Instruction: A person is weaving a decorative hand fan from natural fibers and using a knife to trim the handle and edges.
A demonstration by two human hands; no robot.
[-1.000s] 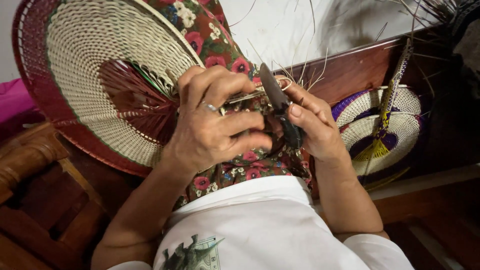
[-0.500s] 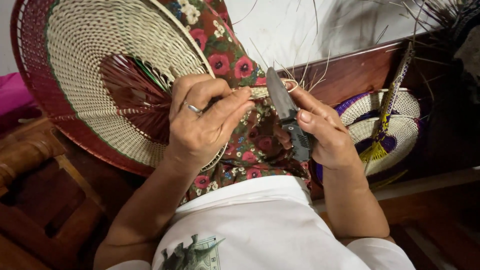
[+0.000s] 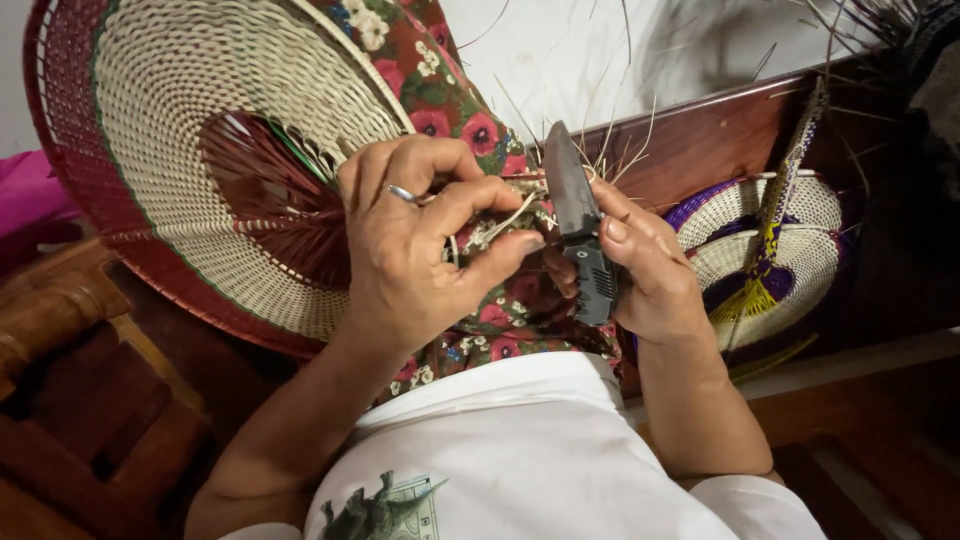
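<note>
The right hand clamped a dark-handled steel knife, blade pointing up and away. The left hand pinched pale straw strands beside the cream-and-maroon woven fan.

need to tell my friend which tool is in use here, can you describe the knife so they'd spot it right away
Start at the big round woven piece, cream with a dark red rim, leaning at upper left. Follow its edge right to the two hands over the floral cloth. The knife stands upright in the right hand: a dark grey blade pointing up and a black ribbed handle, the only metal thing among pale straw strands.
</note>
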